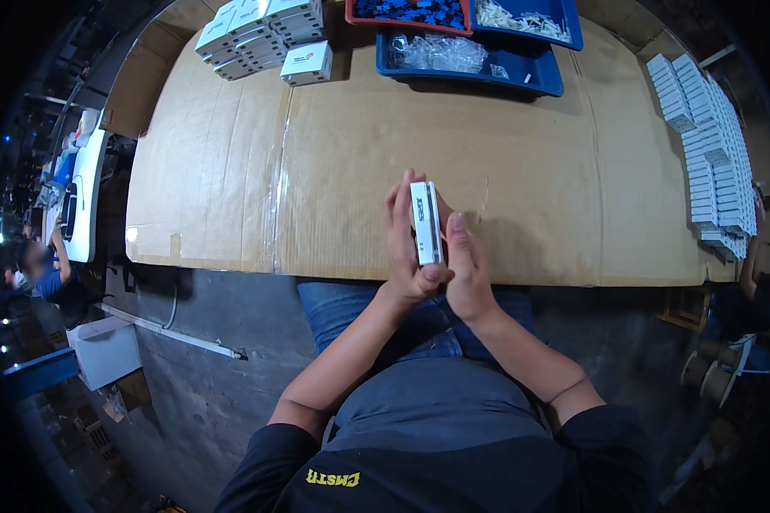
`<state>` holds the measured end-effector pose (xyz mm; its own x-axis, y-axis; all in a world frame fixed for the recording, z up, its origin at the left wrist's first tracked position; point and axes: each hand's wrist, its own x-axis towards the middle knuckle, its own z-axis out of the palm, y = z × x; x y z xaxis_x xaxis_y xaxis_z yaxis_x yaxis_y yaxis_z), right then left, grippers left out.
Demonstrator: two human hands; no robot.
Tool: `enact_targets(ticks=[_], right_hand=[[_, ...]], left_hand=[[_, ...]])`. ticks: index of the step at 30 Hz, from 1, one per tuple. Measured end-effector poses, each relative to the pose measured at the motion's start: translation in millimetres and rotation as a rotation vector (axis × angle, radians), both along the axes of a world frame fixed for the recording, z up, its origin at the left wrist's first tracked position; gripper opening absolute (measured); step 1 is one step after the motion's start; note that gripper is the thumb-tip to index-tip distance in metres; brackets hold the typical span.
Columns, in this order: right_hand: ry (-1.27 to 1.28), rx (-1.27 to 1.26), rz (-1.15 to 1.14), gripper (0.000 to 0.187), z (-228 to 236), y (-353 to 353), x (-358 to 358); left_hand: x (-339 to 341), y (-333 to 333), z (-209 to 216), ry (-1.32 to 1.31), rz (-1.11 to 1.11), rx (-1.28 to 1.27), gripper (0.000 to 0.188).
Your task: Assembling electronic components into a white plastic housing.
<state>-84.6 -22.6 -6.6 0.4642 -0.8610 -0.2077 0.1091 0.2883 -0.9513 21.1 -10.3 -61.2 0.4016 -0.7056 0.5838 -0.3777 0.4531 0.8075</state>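
A slim white box (pixel 423 224) with dark print on its narrow side and a dark slit along its right edge is held upright over the near part of the table. My left hand (pixel 399 239) wraps round it from the left, with its thumb at the lower end. From the other side my right hand (pixel 468 272) presses against the box, its thumb pointing up; its other fingers are mostly hidden behind.
Cardboard covers the table (pixel 359 137). White boxes (pixel 252 38) are stacked at the far left, with a single box (pixel 306 63) beside them. Blue trays (pixel 470 83) and a red tray (pixel 411 26) hold small parts. More white boxes (pixel 714 154) are piled at right. A person (pixel 51 269) sits far left.
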Motion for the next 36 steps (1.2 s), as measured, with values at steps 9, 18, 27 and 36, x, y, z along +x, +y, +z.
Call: enact_targets(ticks=[9,18,27,36], right_hand=[[0.328,-0.615,0.326,0.073,-1.1,-30.1,-32.5],[0.35,-1.307,0.253,0.083,-9.4,-61.7,-30.3],[0.201,-1.367,0.196,0.083,-28.9,-62.1,-22.6],[0.11,-0.911,0.036,0.087,-26.0,-48.2,-10.4]], left_hand=[[4.2,14.2,24.8,0.753,-0.219,0.396,0.092],[-10.6,27.8,44.9,1.242,-0.456,0.668,0.089],[-12.9,29.3,40.0,1.265,-0.481,0.611,0.076],[-16.0,21.9,-10.2,0.623,-0.303,0.472,0.076]])
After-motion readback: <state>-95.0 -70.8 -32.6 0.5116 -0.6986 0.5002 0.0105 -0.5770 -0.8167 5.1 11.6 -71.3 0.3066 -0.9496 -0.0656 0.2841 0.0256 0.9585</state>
